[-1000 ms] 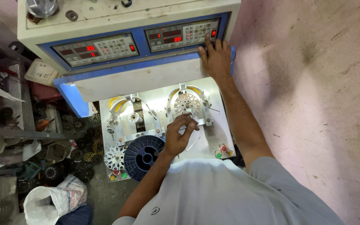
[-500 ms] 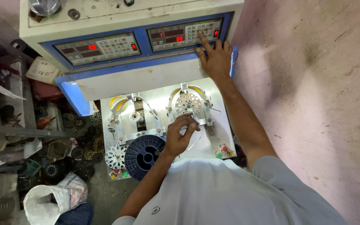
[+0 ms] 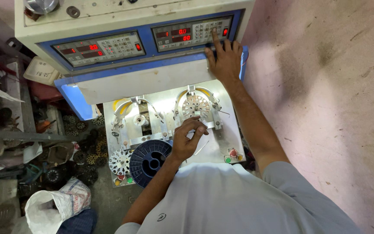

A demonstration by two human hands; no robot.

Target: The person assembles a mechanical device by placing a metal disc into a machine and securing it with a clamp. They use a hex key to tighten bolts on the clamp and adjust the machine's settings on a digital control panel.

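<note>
The right hand (image 3: 225, 58) is reaching up to the 1 o'clock part of the view, its index finger stretched onto the keypad of the right control panel (image 3: 191, 34) while the other fingers are resting spread along the blue panel edge, holding nothing. The left hand (image 3: 188, 139) is hovering just below the round slotted stator (image 3: 195, 106) mounted in the right winding station, at 12 o'clock from that hand, with fingers curled narrow as if pinching a fine wire, though no wire is clear enough to confirm. At 9 o'clock from the left hand a blue wire spool (image 3: 150, 161) is sitting beside a loose stator core (image 3: 120, 161), and the left winding station (image 3: 139, 121) is standing without a core. Judging by this, the step in hand is setting the winder at the keypad; the next move calls for a steady pinch near the stator and fingers kept clear of the rotating head
</note>
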